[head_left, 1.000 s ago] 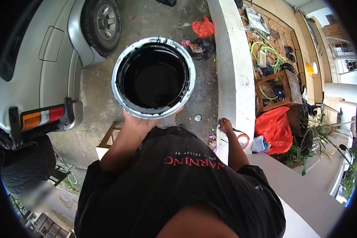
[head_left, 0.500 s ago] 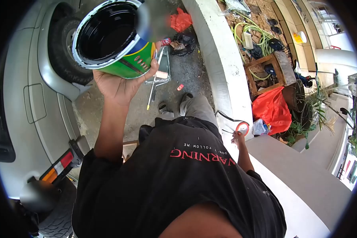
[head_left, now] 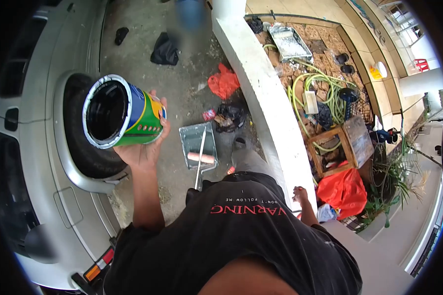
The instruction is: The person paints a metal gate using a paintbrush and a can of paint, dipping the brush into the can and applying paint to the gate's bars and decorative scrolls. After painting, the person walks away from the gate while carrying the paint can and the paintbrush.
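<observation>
My left hand (head_left: 145,150) is wrapped round the underside and side of a paint can (head_left: 142,120), held up in front of me at the left. The can has a green, blue and yellow label and a white rim; its open mouth tilts to the left and is dark inside. On the ground beyond it lies a grey paint tray (head_left: 186,139) with a paint roller (head_left: 206,158) across it. My right hand (head_left: 300,193) hangs low by the white wall, fingers loosely bent and apart, with nothing visible in them. A red edge shows by that forearm.
A silver vehicle (head_left: 49,123) stands close on my left. The low white wall (head_left: 261,78) runs along my right. Beyond it are a coiled hose (head_left: 330,88), a wooden frame (head_left: 325,152), a red bag (head_left: 342,191) and another paint tray (head_left: 305,51). Bags lie on the ground ahead.
The paint can has moved lower and farther from the camera, its mouth tipped more to the left. My right hand has left the red-rimmed round thing by the wall. The view has shifted.
</observation>
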`<action>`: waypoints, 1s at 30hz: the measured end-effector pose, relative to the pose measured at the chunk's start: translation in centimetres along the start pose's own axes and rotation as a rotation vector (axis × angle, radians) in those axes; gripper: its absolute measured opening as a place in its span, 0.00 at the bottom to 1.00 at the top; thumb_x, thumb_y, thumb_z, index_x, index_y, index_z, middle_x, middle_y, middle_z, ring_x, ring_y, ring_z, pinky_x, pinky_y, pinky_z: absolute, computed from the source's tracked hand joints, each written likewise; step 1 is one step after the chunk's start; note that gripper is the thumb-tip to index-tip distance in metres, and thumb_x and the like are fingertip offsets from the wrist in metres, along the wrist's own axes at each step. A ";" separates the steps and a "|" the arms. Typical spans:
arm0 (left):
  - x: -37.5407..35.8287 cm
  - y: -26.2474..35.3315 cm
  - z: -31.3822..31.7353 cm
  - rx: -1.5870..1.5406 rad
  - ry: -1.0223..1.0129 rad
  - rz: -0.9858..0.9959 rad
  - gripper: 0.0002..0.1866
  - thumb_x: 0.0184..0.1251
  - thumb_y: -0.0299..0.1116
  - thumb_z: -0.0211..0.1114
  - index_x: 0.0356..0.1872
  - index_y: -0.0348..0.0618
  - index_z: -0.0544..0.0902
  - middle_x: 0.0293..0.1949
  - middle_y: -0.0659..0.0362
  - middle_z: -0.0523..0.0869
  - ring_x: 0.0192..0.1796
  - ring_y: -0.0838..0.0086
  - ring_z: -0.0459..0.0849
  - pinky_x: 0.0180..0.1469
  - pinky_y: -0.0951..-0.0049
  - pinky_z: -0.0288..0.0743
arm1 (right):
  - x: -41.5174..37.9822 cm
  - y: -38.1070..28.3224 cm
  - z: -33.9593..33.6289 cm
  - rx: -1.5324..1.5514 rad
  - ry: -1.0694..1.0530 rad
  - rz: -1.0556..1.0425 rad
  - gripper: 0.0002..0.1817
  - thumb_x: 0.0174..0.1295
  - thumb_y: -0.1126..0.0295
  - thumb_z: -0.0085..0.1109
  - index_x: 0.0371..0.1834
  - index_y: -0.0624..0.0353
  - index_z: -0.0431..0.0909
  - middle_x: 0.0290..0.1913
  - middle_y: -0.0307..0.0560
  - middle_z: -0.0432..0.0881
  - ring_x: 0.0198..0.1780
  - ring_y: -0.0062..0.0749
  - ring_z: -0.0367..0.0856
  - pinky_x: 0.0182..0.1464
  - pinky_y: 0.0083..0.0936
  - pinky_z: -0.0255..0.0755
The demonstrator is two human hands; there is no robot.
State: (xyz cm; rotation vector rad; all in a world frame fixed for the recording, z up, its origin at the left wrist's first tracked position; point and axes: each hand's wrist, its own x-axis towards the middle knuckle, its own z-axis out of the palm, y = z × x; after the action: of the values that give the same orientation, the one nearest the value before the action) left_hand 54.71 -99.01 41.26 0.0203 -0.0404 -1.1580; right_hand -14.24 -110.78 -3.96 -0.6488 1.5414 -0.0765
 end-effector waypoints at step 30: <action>68.1 12.2 3.2 -0.073 0.025 -0.687 0.42 0.65 0.56 0.66 0.77 0.54 0.63 0.82 0.49 0.49 0.81 0.46 0.47 0.71 0.37 0.56 | -3.4 -47.7 26.6 -0.547 0.924 -0.083 0.17 0.72 0.59 0.52 0.38 0.64 0.81 0.39 0.64 0.84 0.44 0.61 0.83 0.49 0.46 0.75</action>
State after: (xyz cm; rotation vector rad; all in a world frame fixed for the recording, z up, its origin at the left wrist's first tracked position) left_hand 93.03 -156.43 46.35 -0.0185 0.0348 -1.8455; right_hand 27.06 -139.94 17.02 -1.2135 2.4600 -0.0121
